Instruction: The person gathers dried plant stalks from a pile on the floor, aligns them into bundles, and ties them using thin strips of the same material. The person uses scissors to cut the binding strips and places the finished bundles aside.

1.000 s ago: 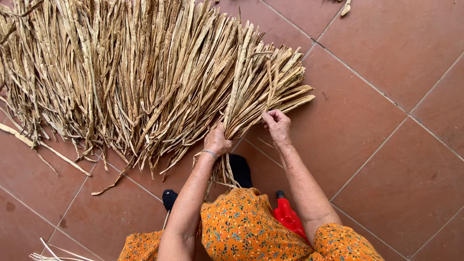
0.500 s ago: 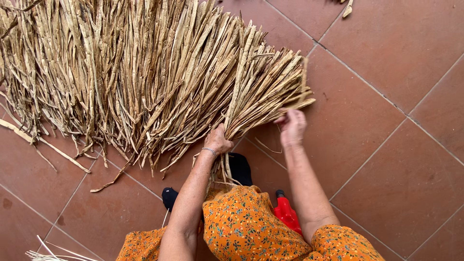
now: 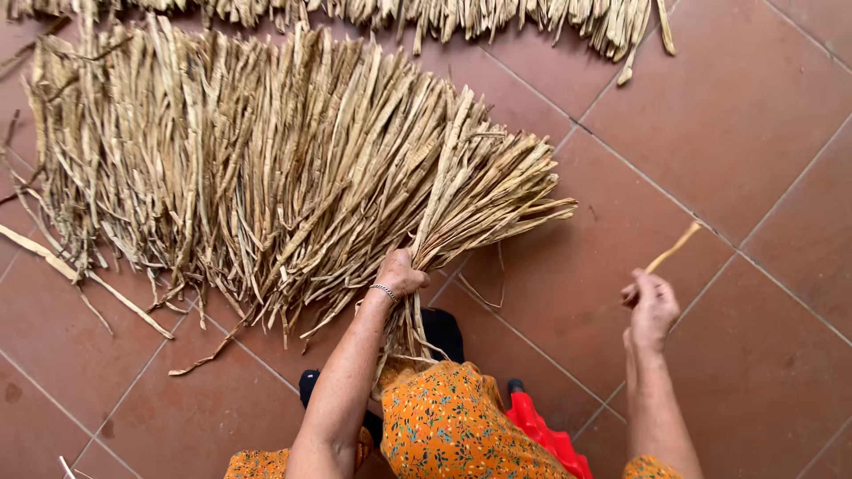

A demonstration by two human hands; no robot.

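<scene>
Dried stalks (image 3: 293, 168) in left hand (image 3: 401, 273).

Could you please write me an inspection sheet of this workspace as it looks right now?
Surface: reddish tiled floor.
Job's things: bundle of dried stalks fanned out; single dried strip.
Clutter: loose strips at the pile's edge; second row of stalks along the top.
Grippers: left hand clasps the bundle's narrow end; right hand holds the single strip in its fingers, apart from the bundle.
Cables: nothing seen.
Surroundings: red plastic object beside orange floral clothing.
</scene>
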